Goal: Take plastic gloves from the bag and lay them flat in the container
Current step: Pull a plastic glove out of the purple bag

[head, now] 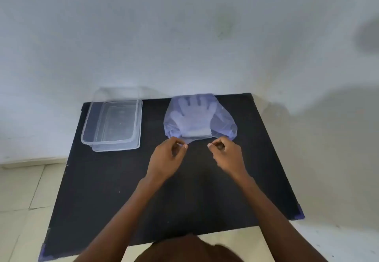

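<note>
A thin bluish plastic bag (223, 126) lies at the back middle of the black table. Through it a stack of clear plastic gloves (193, 116) shows, fingers pointing away from me. My left hand (167, 159) pinches the bag's near edge at its left corner. At the right corner of that edge my right hand (226, 155) pinches the plastic too. An open clear plastic container (112, 123) stands at the back left of the table with nothing inside.
The black table (127, 190) stands against a pale wall. Under the container a clear lid (117, 148) sticks out at the near side. A tiled floor shows on the left.
</note>
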